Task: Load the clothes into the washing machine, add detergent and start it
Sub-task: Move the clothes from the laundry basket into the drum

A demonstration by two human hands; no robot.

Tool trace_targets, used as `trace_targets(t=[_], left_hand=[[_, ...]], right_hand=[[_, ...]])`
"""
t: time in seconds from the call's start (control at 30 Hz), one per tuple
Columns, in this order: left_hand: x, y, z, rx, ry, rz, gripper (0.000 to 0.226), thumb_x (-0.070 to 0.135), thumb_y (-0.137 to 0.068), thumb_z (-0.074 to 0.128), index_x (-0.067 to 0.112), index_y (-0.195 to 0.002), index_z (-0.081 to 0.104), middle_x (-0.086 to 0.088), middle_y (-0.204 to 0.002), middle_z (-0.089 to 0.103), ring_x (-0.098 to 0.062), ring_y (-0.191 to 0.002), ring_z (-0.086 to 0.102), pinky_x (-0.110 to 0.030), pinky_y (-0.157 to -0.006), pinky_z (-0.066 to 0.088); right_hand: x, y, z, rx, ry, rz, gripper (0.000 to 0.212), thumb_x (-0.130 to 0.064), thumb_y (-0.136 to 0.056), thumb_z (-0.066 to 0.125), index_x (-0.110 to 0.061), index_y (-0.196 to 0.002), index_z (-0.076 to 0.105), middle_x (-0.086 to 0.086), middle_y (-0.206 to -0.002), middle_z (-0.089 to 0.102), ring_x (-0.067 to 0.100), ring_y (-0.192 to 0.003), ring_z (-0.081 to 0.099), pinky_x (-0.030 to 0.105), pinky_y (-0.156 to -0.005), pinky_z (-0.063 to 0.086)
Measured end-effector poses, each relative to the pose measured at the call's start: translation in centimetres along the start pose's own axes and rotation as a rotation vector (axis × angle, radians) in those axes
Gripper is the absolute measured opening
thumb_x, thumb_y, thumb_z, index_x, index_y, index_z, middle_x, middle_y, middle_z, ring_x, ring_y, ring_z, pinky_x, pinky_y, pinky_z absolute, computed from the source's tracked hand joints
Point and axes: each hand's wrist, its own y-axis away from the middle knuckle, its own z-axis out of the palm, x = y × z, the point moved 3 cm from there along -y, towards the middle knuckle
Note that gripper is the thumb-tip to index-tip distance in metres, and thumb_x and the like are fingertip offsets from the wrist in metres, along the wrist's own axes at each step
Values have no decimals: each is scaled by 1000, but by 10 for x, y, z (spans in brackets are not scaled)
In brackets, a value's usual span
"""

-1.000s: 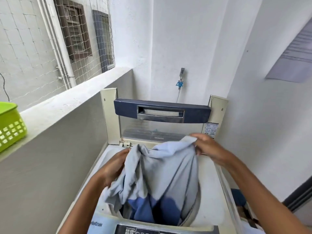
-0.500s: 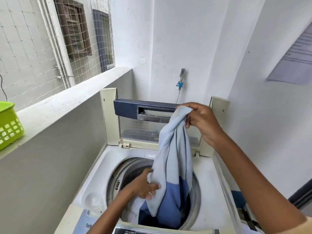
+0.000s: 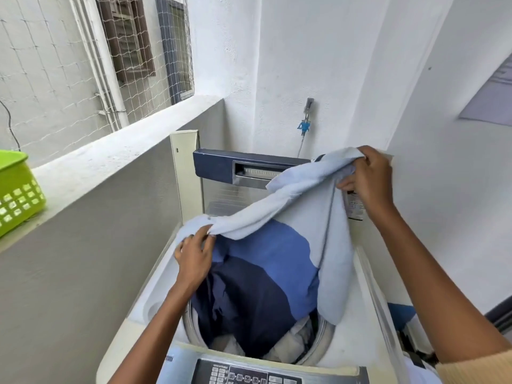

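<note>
Green basket (image 3: 17, 191) sits on the ledge (image 3: 110, 152) at far left. Mid-frame, the left hand (image 3: 194, 254) pinches one corner of the blue-banded garment (image 3: 279, 245), its tail hanging into the washing machine (image 3: 352, 345) drum over other clothes (image 3: 293, 347), while at upper right the right hand (image 3: 370, 180) curls its fingers round the opposite corner. Loading seems unfinished; detergent and starting remain.

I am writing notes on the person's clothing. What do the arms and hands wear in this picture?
The left hand and right hand are bare: no gloves, no watch or ring visible. The left forearm is uncovered to the picture's edge. A tan sleeve covers the right arm above the forearm.
</note>
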Motion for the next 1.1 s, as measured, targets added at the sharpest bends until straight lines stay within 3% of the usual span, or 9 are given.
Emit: trace_targets(t=[0.1, 0.27, 0.37, 0.43, 0.63, 0.77, 0.87, 1.0, 1.1], left_hand=[[-20, 2, 27, -290, 151, 1, 41, 33, -93, 43, 23, -131, 50, -1, -134, 55, -21, -128, 48, -42, -111, 34], [-45, 28, 75, -894, -31, -130, 75, -2, -95, 37, 17, -148, -11, -12, -122, 46, -27, -113, 51, -28, -91, 35], [-46, 38, 85, -1086, -197, -139, 67, 7, -96, 38, 22, -151, 2, -6, -155, 18, -28, -144, 22, -31, -111, 25], [-46, 38, 91, -1101, -215, -136, 57, 6, -95, 40, 16, -148, 24, -7, -157, 20, -24, -143, 25, -32, -113, 25], [-13, 50, 115, -1173, -6, -328, 28, 0, -98, 33, 6, -119, 51, -9, -92, 51, -14, -71, 48, -11, -58, 41], [55, 67, 158, -1295, -57, -143, 35, 11, -97, 40, 15, -131, 49, -14, -134, 50, -20, -107, 54, -19, -85, 41], [119, 87, 196, -1271, -57, 48, 38, 13, -94, 47, 10, -132, 50, -11, -132, 52, -21, -116, 51, -26, -98, 37], [192, 130, 258, -1320, 121, 118, 29, 2, -93, 42, 5, -118, 57, -6, -105, 61, -7, -77, 60, -7, -62, 44], [228, 168, 317, -1361, 74, 199, 26, 7, -94, 43, 12, -114, 60, 1, -100, 63, -13, -82, 62, -9, -66, 48]], right_hand=[[24, 19, 30, -101, -207, 26, 26, -9, -82, 35, -21, -79, 57, 14, -88, 62, 24, -80, 62, 34, -74, 54], [132, 83, 84, -691, 307, 9, 34, -3, -87, 48, 1, -120, 56, 18, -126, 55, 31, -122, 48, 28, -107, 33], [181, 124, 82, -1177, 555, 185, 49, -5, -85, 54, -9, -133, 47, -2, -124, 45, 24, -127, 37, 21, -102, 34], [197, 140, 70, -1250, 570, 331, 44, -5, -87, 52, -9, -131, 51, 5, -126, 45, 22, -128, 37, 26, -100, 33], [199, 133, 10, -879, 138, 608, 17, -6, -93, 50, -8, -103, 63, 7, -98, 67, 15, -81, 64, 12, -67, 49], [208, 120, -47, -552, -102, 695, 19, -4, -94, 47, -8, -96, 65, 8, -89, 71, 18, -74, 68, 26, -70, 54], [229, 118, -102, -268, -200, 785, 21, -1, -94, 44, -7, -90, 64, 3, -72, 72, 13, -60, 68, 26, -63, 53], [271, 137, -185, -71, -182, 913, 22, -1, -94, 42, -8, -85, 61, 5, -68, 68, 9, -51, 64, 23, -56, 50], [319, 171, -242, -1, -115, 1061, 22, -2, -92, 43, -10, -82, 61, 8, -73, 65, 12, -52, 60, 24, -55, 46]])
